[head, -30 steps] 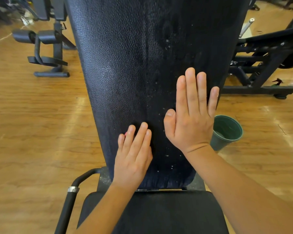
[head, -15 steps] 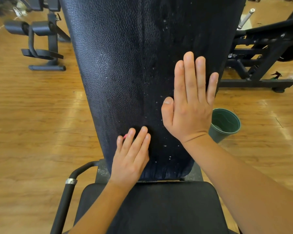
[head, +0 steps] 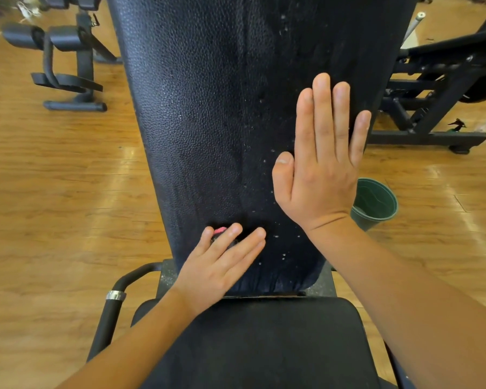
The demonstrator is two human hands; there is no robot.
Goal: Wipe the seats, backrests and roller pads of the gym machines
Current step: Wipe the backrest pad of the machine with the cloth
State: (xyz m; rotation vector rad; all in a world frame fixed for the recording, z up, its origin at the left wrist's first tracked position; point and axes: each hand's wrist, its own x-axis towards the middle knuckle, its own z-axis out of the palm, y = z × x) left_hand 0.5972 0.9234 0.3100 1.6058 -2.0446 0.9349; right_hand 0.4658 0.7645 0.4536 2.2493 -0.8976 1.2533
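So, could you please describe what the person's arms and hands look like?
The left forearm and right forearm are bare, with no sleeves in view. The left hand and right hand wear no gloves, and no rings, watch or wristband show on them.

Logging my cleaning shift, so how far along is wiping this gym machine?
Looks done: the backrest is wetted, droplets showing. In hand: the left hand presses a small pink-edged wiper low on it; the right hand lies flat alongside. Left: the seat, which looks dry, and the roller pads on the machine behind.
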